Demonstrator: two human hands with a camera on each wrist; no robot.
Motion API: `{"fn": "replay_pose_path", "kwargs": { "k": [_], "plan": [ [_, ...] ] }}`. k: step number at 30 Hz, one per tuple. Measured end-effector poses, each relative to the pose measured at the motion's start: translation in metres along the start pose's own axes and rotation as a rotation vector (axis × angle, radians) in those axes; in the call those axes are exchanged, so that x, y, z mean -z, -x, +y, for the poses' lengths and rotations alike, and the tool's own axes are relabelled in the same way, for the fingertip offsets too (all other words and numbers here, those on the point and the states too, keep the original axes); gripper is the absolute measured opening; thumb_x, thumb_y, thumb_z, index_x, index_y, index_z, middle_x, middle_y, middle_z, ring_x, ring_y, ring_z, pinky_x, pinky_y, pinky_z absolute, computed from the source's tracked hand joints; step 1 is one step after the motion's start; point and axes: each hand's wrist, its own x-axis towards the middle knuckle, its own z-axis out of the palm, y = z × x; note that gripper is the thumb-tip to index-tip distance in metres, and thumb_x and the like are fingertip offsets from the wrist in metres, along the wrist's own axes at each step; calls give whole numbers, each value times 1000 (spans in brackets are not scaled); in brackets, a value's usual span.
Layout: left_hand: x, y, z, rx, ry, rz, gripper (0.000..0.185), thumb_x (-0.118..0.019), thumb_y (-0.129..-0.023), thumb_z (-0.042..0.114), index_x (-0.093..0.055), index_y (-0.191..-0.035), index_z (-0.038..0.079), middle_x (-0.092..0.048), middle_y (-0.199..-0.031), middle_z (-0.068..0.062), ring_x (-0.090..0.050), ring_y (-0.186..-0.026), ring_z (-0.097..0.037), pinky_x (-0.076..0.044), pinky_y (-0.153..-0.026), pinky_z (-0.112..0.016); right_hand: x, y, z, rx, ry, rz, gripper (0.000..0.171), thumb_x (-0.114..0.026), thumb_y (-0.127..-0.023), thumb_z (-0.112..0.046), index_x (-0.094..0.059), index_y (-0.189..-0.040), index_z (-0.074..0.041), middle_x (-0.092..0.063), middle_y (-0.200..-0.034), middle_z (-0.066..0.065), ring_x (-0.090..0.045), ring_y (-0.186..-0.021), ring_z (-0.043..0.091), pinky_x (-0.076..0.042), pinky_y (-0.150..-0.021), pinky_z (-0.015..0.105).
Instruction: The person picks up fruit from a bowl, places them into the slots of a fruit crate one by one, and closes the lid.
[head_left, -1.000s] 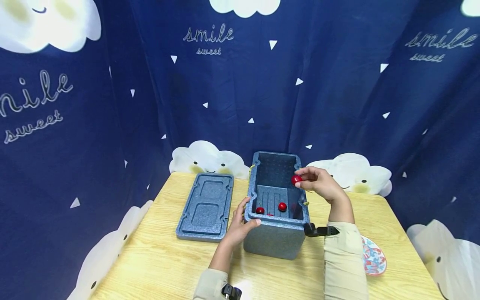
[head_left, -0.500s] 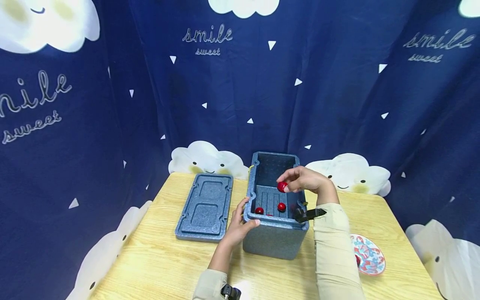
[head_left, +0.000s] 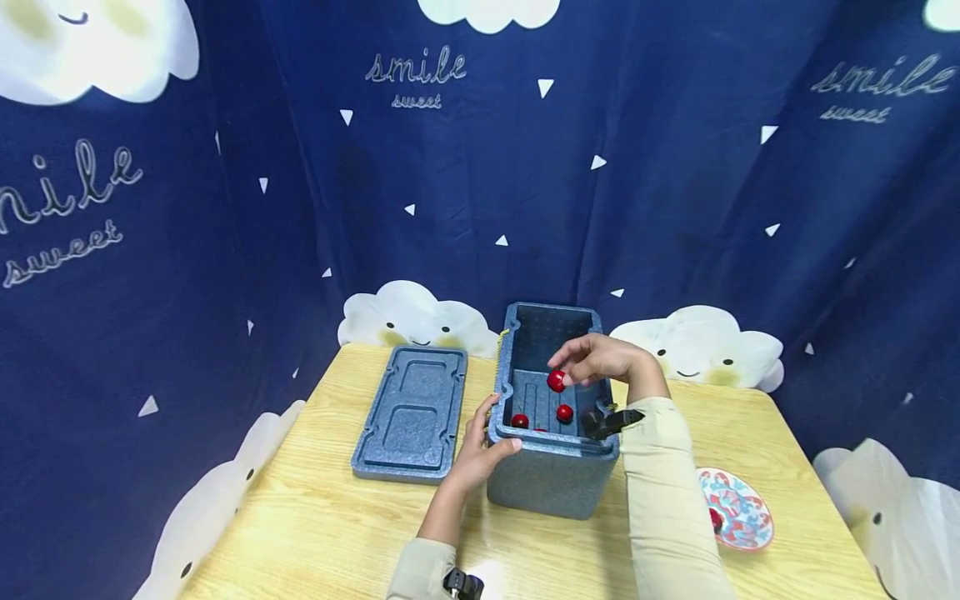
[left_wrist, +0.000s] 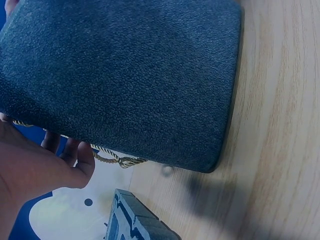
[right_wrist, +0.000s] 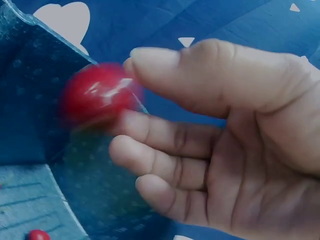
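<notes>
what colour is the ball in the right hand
Red; the ball pinched by the right hand shows best in the right wrist view.

Even bright light, soft shadows; head view fisheye-warped at edges; right wrist view motion-blurred, dim.

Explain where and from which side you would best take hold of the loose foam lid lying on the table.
Probably by a long edge of the foam lid, from its open left side. It lies flat with its ribbed face up, and the foam box crowds its right.
</notes>
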Motion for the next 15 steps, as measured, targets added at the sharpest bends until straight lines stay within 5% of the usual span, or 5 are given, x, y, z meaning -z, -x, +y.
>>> {"fn": "replay_pose_path", "kwargs": {
  "k": [8,15],
  "plan": [
    [1,-1,0,57,6,-11,79,-71,-74,15,-33,-143,20,-34,-125,-19,-47,-105,-27,-37,-87,-38,4,43,-2,152,156,131,32,-67,-83,-9,-61,-111,5,-64,-95,8,-58,-83,19,-48,-75,34],
    [1,-3,-1,62,10,-22,79,-70,-75,10,-32,-143,16,-33,-126,-22,-47,-103,-29,-36,-86,-40,1,78,10,228,177,222,31,-64,-82,1,-59,-111,10,-64,-94,18,-60,-85,22,-49,-74,29]
  ]
}}
